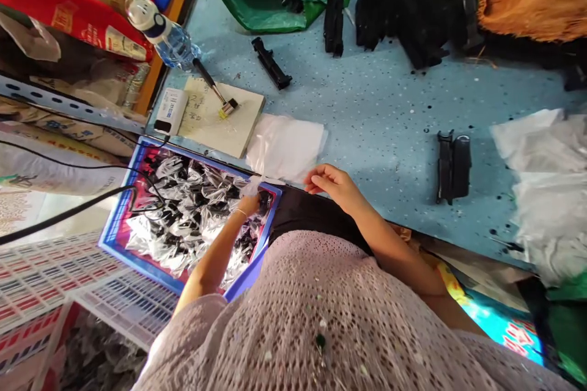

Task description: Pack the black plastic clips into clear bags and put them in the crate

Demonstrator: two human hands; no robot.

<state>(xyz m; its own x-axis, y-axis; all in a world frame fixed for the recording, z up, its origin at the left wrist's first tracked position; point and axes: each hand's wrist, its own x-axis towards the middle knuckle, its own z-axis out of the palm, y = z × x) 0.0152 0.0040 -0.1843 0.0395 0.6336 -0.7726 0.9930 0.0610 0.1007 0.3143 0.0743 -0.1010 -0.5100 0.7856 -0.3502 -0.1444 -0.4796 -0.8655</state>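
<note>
My left hand [250,203] is over the right end of a blue crate [117,220], its fingers closed on a clear plastic bag [252,186]. Inside the crate lie several black parts wrapped in clear bags [183,195]. Beside the table's front edge my right hand [331,184] is held with loosely bent fingers, and nothing shows in it. Just beyond both hands, a flat stack of clear bags [293,143] lies on the blue speckled table [367,116]. Farther right sits a pair of black plastic parts [453,168].
A brush [215,88] rests on a board [220,128] beside a white box [170,111] and a water bottle [165,36]. Behind are a single black part [270,64], a green sack [257,12] and piled black parts [403,18]. More bags [541,177] lie right.
</note>
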